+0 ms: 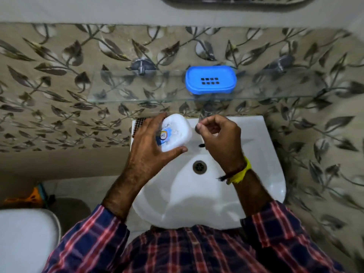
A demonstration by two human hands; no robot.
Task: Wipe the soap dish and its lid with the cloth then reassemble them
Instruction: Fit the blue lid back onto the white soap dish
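My left hand (149, 142) grips a white translucent lid (177, 131) with a blue and yellow sticker, fingers over its far end and thumb under its near edge, above the back left of the sink. A dark checkered cloth (138, 123) lies on the sink's back left corner, mostly hidden by that hand. My right hand (220, 138) hovers beside the lid with its fingers curled and nothing visible in them. The blue soap dish (210, 80), with a slotted top, sits on the glass shelf (137, 91) above.
The white sink (256, 134) has a metal drain (199, 166) in its bowl. Leaf-patterned tiles cover the wall behind. A white toilet lid (23, 233) and an orange object (33, 198) are at the lower left.
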